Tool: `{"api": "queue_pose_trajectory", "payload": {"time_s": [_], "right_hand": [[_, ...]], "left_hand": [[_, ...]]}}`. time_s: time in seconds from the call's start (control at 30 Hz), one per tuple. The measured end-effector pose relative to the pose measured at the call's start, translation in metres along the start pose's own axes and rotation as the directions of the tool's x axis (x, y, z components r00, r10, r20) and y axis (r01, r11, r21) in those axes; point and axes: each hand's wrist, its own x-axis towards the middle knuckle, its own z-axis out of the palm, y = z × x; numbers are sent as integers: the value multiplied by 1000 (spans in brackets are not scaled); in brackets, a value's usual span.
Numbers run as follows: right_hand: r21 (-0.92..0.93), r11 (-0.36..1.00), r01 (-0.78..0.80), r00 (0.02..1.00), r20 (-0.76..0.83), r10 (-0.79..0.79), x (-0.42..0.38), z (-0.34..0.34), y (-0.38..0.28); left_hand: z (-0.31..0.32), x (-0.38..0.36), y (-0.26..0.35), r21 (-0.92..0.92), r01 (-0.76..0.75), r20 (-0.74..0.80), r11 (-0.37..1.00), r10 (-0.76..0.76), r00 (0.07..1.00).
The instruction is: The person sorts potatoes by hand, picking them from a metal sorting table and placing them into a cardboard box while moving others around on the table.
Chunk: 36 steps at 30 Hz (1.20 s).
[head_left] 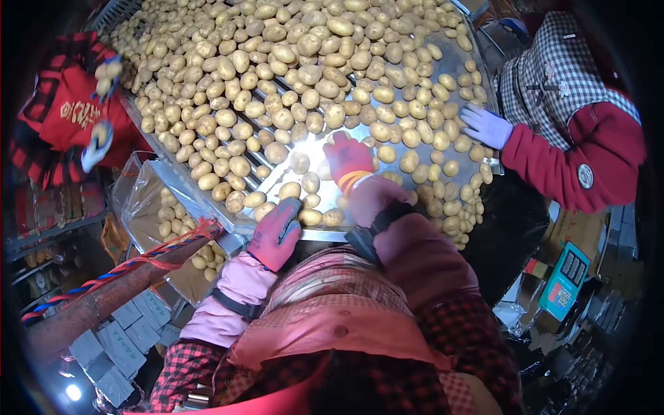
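Observation:
Many potatoes [309,75] cover a metal sorting table [277,176] in front of me. My right hand [349,160], in a red-pink glove with an orange band at the wrist, reaches over a bright, bare patch of the metal among the potatoes. Its fingertips point down and away, and its grip is hidden. My left hand [275,235], in a pink glove with dark fingertips, rests at the near rim. Its thumb stands apart from the fingers, beside a few potatoes [310,217], and no potato shows in it.
A co-worker in checks [553,90] has a gloved hand [487,126] at the table's right side. Another person in red [76,114] handles potatoes at left. A rope-wrapped pole [124,287], a bag of potatoes [169,214] and a teal scale [565,280] stand around me.

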Motion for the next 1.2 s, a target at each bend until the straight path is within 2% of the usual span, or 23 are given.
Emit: {"api": "queue_pose_trajectory", "payload": {"time_s": [0.13,0.17,0.23,0.3,0.33,0.37,0.4,0.47,0.5,0.6,0.67,0.8,0.83,0.9,0.93,0.97,1.0,1.03,1.07,1.1,1.13,1.17,1.2], "right_hand": [[-103,994,-23,998,50,29,-24,10,19],[-124,991,-41,997,61,49,-29,13,23],[-128,989,-77,981,170,99,-28,9,30],[211,959,-187,982,74,175,-44,0,28],[371,903,-215,975,35,218,-52,-4,26],[413,911,-3,998,-61,31,-61,5,20],[445,896,-2,996,-80,42,-59,12,21],[511,860,9,990,-124,63,-44,-3,21],[406,913,-42,976,-179,125,-23,-16,28],[45,998,-50,999,-15,51,30,-4,53],[37,999,-22,999,30,21,44,-6,60],[-88,993,-79,976,197,95,63,-15,62],[-172,983,-67,988,128,90,62,-12,57],[51,994,-95,995,16,94,52,-5,63],[161,982,-94,994,-37,101,45,0,62],[351,913,-207,967,-67,245,30,-9,49],[668,729,-150,985,40,166,18,-11,45],[626,775,-87,996,81,46,-4,-40,33],[584,811,-13,990,123,-72,-16,-66,24],[670,742,-10,999,34,-17,-10,-41,44],[748,663,9,998,-50,43,1,-18,72],[775,629,-61,959,-129,252,19,-22,93],[616,763,-196,935,-117,334,32,-42,109]], "left_hand": [[-1,5,2,-241,170,161,955,-134,978],[4,5,-3,-397,261,228,880,-180,957],[14,16,-4,-674,460,378,578,-265,887],[20,30,1,-785,578,533,225,-231,814],[19,42,16,-758,652,611,-23,-376,697],[26,46,9,-776,606,628,-173,-292,721],[34,50,1,-764,559,633,-322,-206,746],[30,57,0,-762,570,634,-307,-174,753],[24,60,-1,-762,575,634,-296,-163,756],[19,60,-10,-784,548,601,-291,-136,787],[19,60,-10,-822,514,555,-246,-140,820],[27,63,-8,-779,539,611,-321,-195,767],[27,65,-3,-788,547,607,-281,-210,766],[25,72,4,-808,558,588,-188,-220,778],[23,75,4,-791,539,598,-289,-181,781],[22,78,4,-763,512,602,-394,-144,785],[23,78,5,-718,483,605,-501,-106,789],[26,77,13,-820,454,543,-347,-223,810],[27,80,10,-562,401,665,-723,-107,739],[24,85,4,-185,271,722,-945,57,689],[20,88,-3,233,93,701,-968,233,674],[18,87,-4,224,111,688,-968,237,686],[16,85,-5,214,128,674,-968,241,698]]}}
